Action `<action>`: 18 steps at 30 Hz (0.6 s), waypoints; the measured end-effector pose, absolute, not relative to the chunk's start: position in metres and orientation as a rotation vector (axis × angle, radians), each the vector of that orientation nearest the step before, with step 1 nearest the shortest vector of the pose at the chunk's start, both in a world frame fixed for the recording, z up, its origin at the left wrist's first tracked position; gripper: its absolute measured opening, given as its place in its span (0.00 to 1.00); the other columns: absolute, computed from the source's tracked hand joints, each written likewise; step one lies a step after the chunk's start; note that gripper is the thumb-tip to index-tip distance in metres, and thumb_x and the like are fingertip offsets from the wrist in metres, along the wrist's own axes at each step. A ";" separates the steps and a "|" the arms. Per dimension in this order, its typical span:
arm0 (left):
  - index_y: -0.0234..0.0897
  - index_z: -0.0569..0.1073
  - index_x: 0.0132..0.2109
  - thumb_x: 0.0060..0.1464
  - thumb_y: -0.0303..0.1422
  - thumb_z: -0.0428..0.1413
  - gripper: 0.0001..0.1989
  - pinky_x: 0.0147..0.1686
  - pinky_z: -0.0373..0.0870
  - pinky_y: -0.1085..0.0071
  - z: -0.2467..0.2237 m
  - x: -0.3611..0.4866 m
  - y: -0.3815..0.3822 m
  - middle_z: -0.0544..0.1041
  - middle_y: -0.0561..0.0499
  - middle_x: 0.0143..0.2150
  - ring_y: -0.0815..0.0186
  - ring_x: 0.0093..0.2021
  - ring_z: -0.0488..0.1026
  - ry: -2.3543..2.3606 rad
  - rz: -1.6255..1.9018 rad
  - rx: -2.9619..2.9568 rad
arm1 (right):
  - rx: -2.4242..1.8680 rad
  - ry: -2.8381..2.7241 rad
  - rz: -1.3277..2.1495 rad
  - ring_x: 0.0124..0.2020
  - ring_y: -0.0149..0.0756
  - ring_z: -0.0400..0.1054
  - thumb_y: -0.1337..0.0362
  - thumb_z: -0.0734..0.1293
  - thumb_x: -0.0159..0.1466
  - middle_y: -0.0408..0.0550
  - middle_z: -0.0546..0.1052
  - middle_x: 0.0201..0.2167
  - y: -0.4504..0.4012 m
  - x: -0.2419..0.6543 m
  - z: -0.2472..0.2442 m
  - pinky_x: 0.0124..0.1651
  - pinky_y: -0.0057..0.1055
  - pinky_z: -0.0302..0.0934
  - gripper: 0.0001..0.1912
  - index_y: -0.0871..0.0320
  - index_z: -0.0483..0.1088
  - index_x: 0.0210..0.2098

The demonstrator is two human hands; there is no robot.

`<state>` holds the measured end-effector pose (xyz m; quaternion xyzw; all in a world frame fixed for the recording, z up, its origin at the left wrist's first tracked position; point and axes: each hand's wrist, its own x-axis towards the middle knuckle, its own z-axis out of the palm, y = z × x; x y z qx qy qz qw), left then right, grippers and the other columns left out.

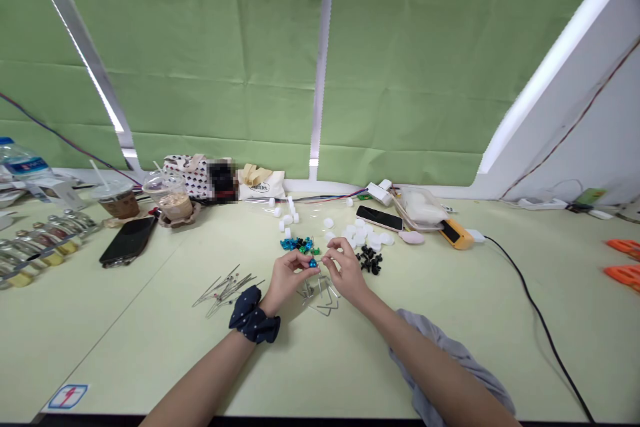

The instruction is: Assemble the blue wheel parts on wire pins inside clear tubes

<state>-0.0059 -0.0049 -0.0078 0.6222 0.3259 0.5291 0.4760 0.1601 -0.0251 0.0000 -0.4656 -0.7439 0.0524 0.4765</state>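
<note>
My left hand (291, 275), with a dark dotted scrunchie (254, 315) on the wrist, pinches a small shiny blue part (313, 263). Close beside it, my right hand (346, 273) has its thumb and forefinger closed on what looks like a thin metal rod (321, 268) touching the blue part; the exact contact is too small to see. Below the hands lie several L-shaped metal rods (327, 307). Blue and green small parts (296, 243) are heaped just behind my left hand. Black small parts (370, 259) lie right of my right hand.
Long thin metal rods (227, 290) lie at left. White round caps (361, 235) are scattered behind the hands, near a phone (379, 218) and a yellow device (456, 235). Drink cups (175, 203), a black phone (129, 240) and jars (43, 247) stand left. A black cable (530, 300) crosses the right.
</note>
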 end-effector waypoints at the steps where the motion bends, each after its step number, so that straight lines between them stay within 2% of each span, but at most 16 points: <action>1: 0.33 0.72 0.28 0.36 0.34 0.65 0.12 0.34 0.68 0.69 -0.008 -0.006 -0.005 0.71 0.52 0.28 0.70 0.28 0.67 0.799 1.291 1.520 | -1.143 -1.823 0.126 0.40 0.37 0.60 0.66 0.58 0.62 0.51 0.63 0.39 -0.025 0.160 0.000 0.43 0.35 0.57 0.09 0.58 0.65 0.26; 7: 0.33 0.72 0.28 0.36 0.37 0.65 0.13 0.33 0.68 0.70 -0.008 -0.006 -0.005 0.70 0.52 0.27 0.70 0.28 0.67 0.812 1.296 1.518 | -1.166 -1.848 0.134 0.36 0.35 0.61 0.65 0.57 0.63 0.51 0.65 0.37 -0.025 0.159 -0.001 0.40 0.33 0.57 0.12 0.58 0.65 0.24; 11: 0.34 0.72 0.29 0.38 0.35 0.64 0.12 0.35 0.68 0.69 -0.009 -0.006 -0.005 0.70 0.52 0.28 0.69 0.28 0.67 0.800 1.288 1.559 | -1.194 -1.874 0.310 0.27 0.32 0.59 0.62 0.54 0.65 0.46 0.64 0.27 -0.025 0.159 0.000 0.32 0.28 0.55 0.15 0.57 0.62 0.23; 14: 0.34 0.73 0.30 0.36 0.34 0.65 0.12 0.35 0.68 0.69 -0.012 -0.004 -0.005 0.70 0.52 0.28 0.69 0.28 0.67 0.813 1.277 1.567 | -1.211 -1.879 0.426 0.25 0.31 0.58 0.63 0.53 0.65 0.43 0.63 0.22 -0.026 0.157 0.001 0.30 0.27 0.53 0.15 0.57 0.60 0.23; 18: 0.34 0.73 0.30 0.36 0.35 0.64 0.13 0.34 0.68 0.68 -0.014 -0.003 -0.005 0.70 0.52 0.26 0.68 0.28 0.67 0.846 1.270 1.531 | -1.194 -1.863 0.523 0.27 0.32 0.60 0.64 0.52 0.65 0.43 0.66 0.26 -0.026 0.154 -0.002 0.31 0.27 0.55 0.09 0.57 0.61 0.32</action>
